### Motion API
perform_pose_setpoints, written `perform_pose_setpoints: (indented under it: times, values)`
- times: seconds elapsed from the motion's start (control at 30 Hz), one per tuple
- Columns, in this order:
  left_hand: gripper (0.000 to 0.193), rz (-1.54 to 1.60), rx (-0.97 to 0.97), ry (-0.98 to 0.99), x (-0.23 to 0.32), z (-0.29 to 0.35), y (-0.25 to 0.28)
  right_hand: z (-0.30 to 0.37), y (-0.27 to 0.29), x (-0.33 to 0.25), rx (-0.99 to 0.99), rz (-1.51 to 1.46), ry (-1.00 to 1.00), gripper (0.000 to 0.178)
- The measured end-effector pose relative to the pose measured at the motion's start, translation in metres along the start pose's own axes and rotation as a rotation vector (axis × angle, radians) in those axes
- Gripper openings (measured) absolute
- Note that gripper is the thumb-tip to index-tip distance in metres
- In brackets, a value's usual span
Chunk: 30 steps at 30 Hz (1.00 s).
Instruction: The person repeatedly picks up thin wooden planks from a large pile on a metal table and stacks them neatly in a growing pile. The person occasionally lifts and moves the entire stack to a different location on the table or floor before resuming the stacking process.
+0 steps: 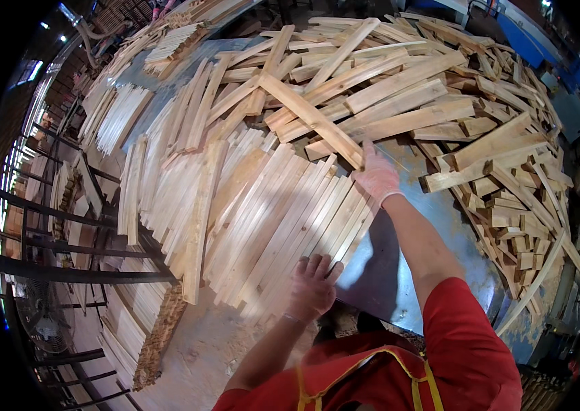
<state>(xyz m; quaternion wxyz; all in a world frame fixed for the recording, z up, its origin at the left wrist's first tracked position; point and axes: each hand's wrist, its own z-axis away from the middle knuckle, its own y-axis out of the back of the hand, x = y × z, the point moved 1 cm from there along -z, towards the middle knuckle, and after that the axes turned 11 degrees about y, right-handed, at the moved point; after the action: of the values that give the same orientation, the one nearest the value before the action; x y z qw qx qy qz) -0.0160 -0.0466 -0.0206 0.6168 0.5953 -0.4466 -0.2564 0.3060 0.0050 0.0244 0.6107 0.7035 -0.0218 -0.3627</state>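
My right hand point(376, 175), in a thin pale glove, grips the near end of a long pale wooden slat point(310, 118) that lies slanted over the heap. My left hand point(313, 286), also gloved, rests flat with fingers spread on the near ends of a neat row of wooden slats point(283, 212) laid side by side on the blue metal table point(399, 274). A big loose pile of wooden boards and offcuts point(427, 103) covers the far and right part of the table.
Short wood blocks point(516, 233) are heaped along the table's right side. More sorted slat stacks point(122, 113) lie at the left and far left. A black metal rack point(64, 233) with stacked slats stands at the left. Blue machinery point(529, 34) sits at the far right.
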Motion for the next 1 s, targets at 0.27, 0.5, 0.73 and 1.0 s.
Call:
perform_pose_setpoints:
  times: [0.27,0.5,0.73,1.0]
  values:
    - [0.066,-0.127,-0.096,0.034,-0.009,0.018,-0.011,0.201,0.015,0.002,-0.193,-1.426,-0.21,0.075]
    - [0.076,-0.23,-0.056,-0.065,0.019,-0.009,0.056,0.335,-0.002,-0.026,-0.23,-1.219,-0.354,0.08]
    - [0.027,-0.258,-0.301,-0.144,-0.01,-0.026,0.117,0.327,0.052,0.002,0.125,-0.553,0.177,0.073]
    - [0.047,-0.657,-0.065,0.443,-0.052,-0.055,0.098,0.474,0.149,0.312,0.714,0.396,-1.031,0.085]
